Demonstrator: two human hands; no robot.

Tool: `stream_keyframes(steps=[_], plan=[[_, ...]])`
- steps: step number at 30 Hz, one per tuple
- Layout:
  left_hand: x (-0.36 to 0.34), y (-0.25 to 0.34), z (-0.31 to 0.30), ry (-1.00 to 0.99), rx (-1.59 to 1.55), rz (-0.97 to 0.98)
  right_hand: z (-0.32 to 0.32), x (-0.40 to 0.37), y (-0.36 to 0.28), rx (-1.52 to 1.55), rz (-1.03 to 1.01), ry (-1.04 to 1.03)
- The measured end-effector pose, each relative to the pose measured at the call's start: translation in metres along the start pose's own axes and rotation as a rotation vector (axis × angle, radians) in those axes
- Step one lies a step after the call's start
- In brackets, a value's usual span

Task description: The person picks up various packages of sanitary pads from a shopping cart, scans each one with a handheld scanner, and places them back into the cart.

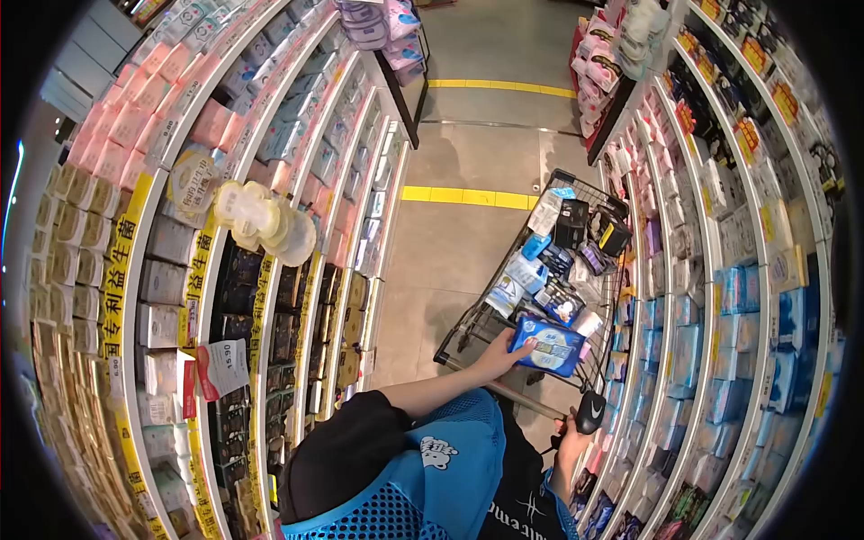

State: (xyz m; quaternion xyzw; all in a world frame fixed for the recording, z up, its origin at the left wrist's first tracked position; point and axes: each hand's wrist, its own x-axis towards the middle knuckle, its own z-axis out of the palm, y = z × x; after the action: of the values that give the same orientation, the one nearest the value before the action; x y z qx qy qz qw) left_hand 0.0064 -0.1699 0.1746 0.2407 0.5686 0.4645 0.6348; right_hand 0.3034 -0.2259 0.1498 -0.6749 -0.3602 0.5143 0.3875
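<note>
My left hand (pixel 498 356) reaches forward and grips a blue flat package (pixel 547 346), held over the near end of a shopping cart (pixel 461 335). The cart holds several packs in blue, white and black. My right hand (pixel 569 441) is lower, close to my body, and is closed around a small black handheld device (pixel 589 411). The right hand sits beside the cart's handle bar (pixel 526 400) and next to the right-hand shelves. I wear a blue mesh vest over a black shirt.
A shop aisle runs ahead with a grey floor and a yellow line (pixel 468 195) across it. Tall white shelves (pixel 270 270) full of packs stand on the left, and more shelves (pixel 720 297) of boxed goods on the right. The cart stands against the right shelves.
</note>
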Motion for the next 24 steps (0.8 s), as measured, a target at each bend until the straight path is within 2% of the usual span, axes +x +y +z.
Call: stream_keyframes(steps=[2, 3, 4, 5, 7, 11, 14, 17, 20, 21, 22, 24], plan=[[0.021, -0.05, -0.026, 0.025, 0.039, 0.25, -0.009, 0.013, 0.026, -0.077, -0.015, -0.028], [0.011, -0.029, -0.037, -0.011, 0.126, 0.149, -0.001, 0.009, 0.02, -0.005, -0.017, 0.046], [0.009, -0.02, -0.045, -0.032, 0.191, 0.055, -0.001, 0.006, 0.012, -0.019, 0.047, 0.032], [0.013, -0.027, -0.052, -0.056, 0.14, 0.026, 0.0, 0.0, 0.0, -0.024, 0.109, 0.023], [0.021, -0.043, -0.059, -0.056, -0.088, -0.029, -0.003, 0.004, 0.005, -0.118, 0.047, 0.012], [0.035, -0.077, -0.071, -0.134, -0.467, -0.177, 0.0, 0.003, -0.012, -0.213, 0.119, 0.006], [0.039, -0.074, -0.081, -0.167, -0.419, -0.313, -0.002, 0.008, -0.005, -0.244, 0.127, 0.001], [0.037, -0.063, -0.082, -0.21, -0.455, -0.35, 0.002, 0.007, -0.007, -0.273, 0.037, 0.019], [0.04, -0.068, -0.082, -0.164, -0.497, -0.302, -0.005, 0.02, 0.022, -0.553, -0.069, 0.047], [0.041, -0.076, -0.083, -0.157, -0.511, -0.309, -0.004, 0.017, 0.02, -0.806, -0.135, 0.16], [0.03, -0.049, -0.075, -0.219, -0.531, -0.28, 0.0, 0.013, 0.012, -0.822, -0.049, 0.176], [0.028, -0.051, -0.069, -0.179, -0.535, -0.236, 0.004, 0.013, 0.001, -0.835, 0.035, 0.195]])
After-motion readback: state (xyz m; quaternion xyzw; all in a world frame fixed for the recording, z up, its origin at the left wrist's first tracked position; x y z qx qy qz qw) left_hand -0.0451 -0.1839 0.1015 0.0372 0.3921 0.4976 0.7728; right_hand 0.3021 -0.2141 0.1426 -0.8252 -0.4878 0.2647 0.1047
